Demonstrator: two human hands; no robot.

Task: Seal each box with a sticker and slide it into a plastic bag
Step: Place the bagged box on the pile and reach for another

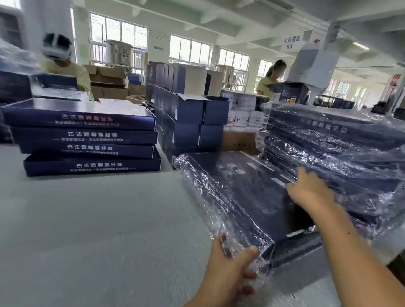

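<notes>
the left hand (230,262) grips the near corner of a dark blue box (248,199) that already sits inside a crinkled clear plastic bag (199,184). the thumb lies on top of the corner and the other fingers curl underneath, pinching box and film together. loose film bunches just around those fingers. the box is tilted, its near end lifted off the grey table (73,228) and its far end lower, running away from the left fingers toward the back.

the right hand (310,190) lies on the far right side of the same box, seen from the back. its fingers are bent a little and spread narrow; whether they clasp the edge or only rest on the film cannot be told. just beyond the right fingertips stands a stack of bagged boxes (339,147), touching or nearly touching them.

well to the left of the left fingers is a stack of unbagged boxes (86,136), four high, with white lettering on their sides. beyond the tilted box, between the two stacks, stand upright blue cartons (187,119) and white jars (241,117). two people (64,66) sit at the far side.
</notes>
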